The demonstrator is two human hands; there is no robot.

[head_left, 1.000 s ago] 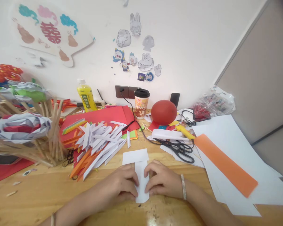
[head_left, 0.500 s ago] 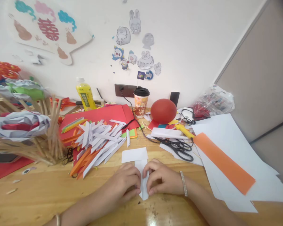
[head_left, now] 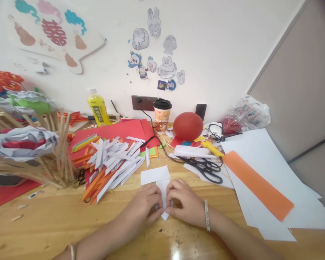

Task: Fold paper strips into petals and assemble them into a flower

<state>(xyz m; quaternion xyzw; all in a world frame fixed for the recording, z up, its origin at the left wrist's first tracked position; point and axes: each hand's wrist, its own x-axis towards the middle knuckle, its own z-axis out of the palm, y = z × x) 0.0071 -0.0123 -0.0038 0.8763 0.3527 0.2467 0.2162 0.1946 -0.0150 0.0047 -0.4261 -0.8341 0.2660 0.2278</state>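
A narrow white paper strip (head_left: 161, 188) with a pointed near end lies on the wooden table between my hands. My left hand (head_left: 147, 203) has its fingers curled and pinches the strip's left edge near the point. From the other side, my right hand (head_left: 182, 202) grips the right edge, thumb and fingers bent over the paper. The fingertips of both hands almost meet just above the folded tip. Right behind the strip lies a flat white paper rectangle (head_left: 155, 175). Part of the strip is hidden under my fingers.
Folded white and orange strips (head_left: 119, 159) are heaped at left-centre, beside wooden sticks (head_left: 62, 144). Black scissors (head_left: 206, 168), a red balloon (head_left: 188, 126) and a lidded cup (head_left: 161, 117) stand or lie behind. White sheets (head_left: 249, 173) with an orange strip (head_left: 257, 184) cover the right.
Both hands have moved slightly away from me with the strip. The right fingertips have come closer to the left ones at the pointed end.
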